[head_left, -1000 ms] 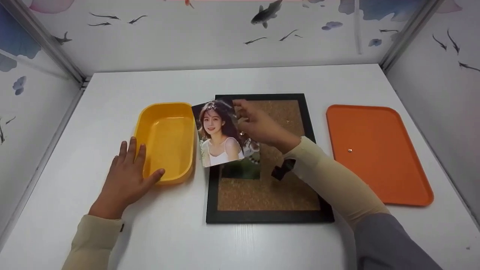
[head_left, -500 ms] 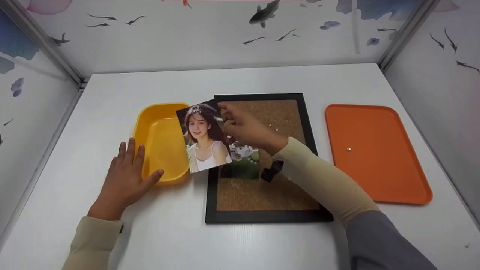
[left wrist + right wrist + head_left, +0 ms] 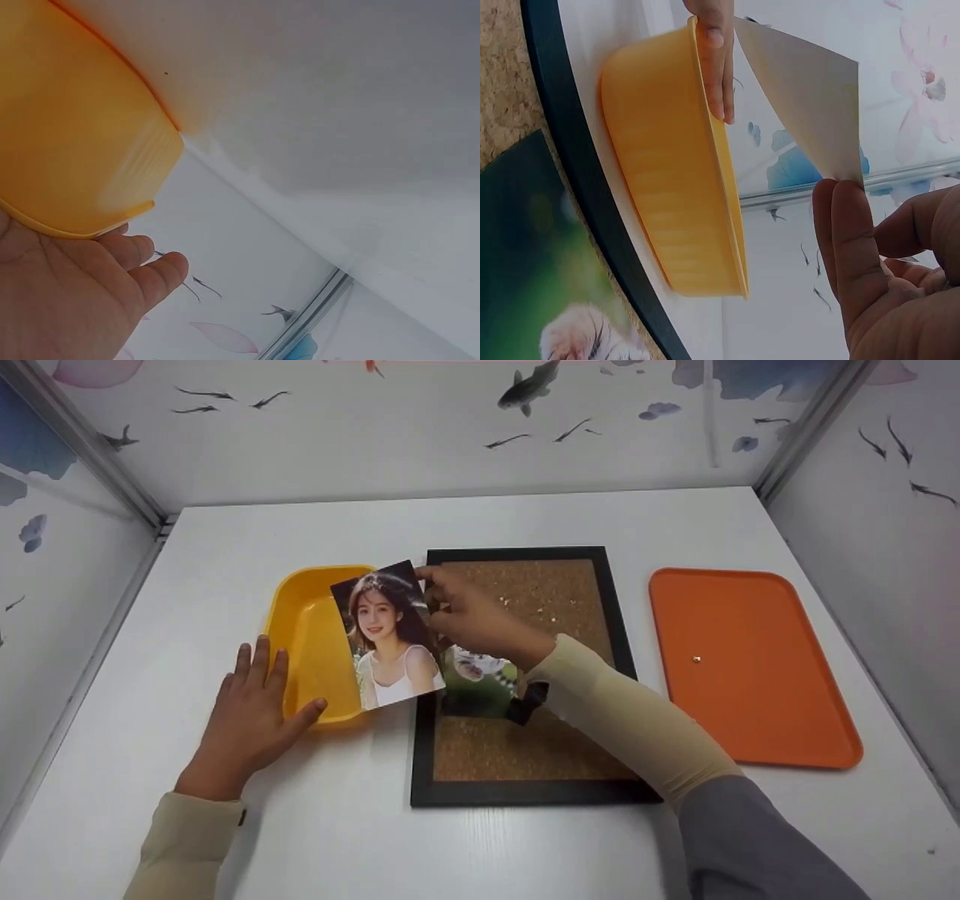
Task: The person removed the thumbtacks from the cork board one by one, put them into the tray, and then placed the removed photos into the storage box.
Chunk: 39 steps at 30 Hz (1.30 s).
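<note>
My right hand (image 3: 480, 619) pinches a printed photo (image 3: 386, 637) by its right edge. The photo, a portrait of a person in a white top, is tilted above the right side of a yellow plastic bin (image 3: 311, 607) and overlaps the corkboard's black frame (image 3: 422, 750). In the right wrist view, the photo's pale back (image 3: 810, 97) rises from my fingertips. My left hand (image 3: 251, 720) rests on the bin's near left rim, fingers straight and spread. A second photo (image 3: 480, 697), with a furry animal on green, lies on the corkboard, partly hidden by my right hand.
The corkboard (image 3: 525, 750) lies on the white table with small shiny bits (image 3: 553, 619) on its cork. To the right is an orange tray (image 3: 757, 682) bearing one tiny shiny thing (image 3: 697, 659). White printed walls (image 3: 337, 435) enclose the table's back and sides.
My right hand has carried the portrait photo left, from over the corkboard's left edge to over the yellow bin. More of the animal photo shows now. My left hand stays at the rim.
</note>
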Tool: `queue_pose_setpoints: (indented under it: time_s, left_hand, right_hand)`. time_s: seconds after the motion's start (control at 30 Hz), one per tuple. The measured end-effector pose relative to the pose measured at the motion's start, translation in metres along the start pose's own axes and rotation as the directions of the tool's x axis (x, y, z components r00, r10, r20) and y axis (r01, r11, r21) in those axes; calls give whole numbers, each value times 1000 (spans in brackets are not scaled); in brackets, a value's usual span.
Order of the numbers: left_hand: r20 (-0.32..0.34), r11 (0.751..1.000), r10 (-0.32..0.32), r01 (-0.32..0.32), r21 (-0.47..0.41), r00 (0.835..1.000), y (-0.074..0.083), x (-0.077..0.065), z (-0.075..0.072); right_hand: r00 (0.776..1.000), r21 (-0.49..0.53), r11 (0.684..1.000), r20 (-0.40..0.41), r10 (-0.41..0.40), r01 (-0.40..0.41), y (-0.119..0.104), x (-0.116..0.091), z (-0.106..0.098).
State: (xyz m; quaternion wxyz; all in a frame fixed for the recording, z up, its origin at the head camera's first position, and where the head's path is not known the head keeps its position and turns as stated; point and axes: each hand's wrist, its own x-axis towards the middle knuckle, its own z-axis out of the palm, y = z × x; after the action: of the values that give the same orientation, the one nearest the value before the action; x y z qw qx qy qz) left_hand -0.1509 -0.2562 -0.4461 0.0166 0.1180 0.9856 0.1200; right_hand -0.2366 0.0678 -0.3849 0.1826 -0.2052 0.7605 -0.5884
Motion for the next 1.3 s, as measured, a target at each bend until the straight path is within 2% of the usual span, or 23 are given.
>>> queue_pose_setpoints:
  time_s: [0.2, 0.43, 0.7, 0.8, 1.03, 1.3]
  left_hand:
    - [-7, 1000, -2, 2, -1, 1000, 0, 0, 1]
    - [2, 1000, -11, 11, 0, 1000, 2, 0, 0]
    - [5, 1000, -14, 14, -3, 1000, 2, -1, 1]
    - [8, 1000, -15, 15, -4, 1000, 1, -1, 1]
    - [1, 1000, -11, 11, -6, 1000, 1, 0, 2]
    - [1, 1000, -12, 12, -10, 1000, 1, -1, 2]
  right_hand:
    - [999, -38, 999, 24, -37, 38, 1, 4, 5]
    - [1000, -22, 999, 11, -28, 29, -3, 9, 8]
    - [1000, -20, 1000, -5, -11, 11, 3, 19, 8]
    - [1000, -10, 1000, -8, 1, -1, 4, 23, 9]
    - [1000, 84, 996, -2, 30, -30, 1, 32, 15]
    - [999, 85, 996, -21, 32, -30, 1, 42, 22]
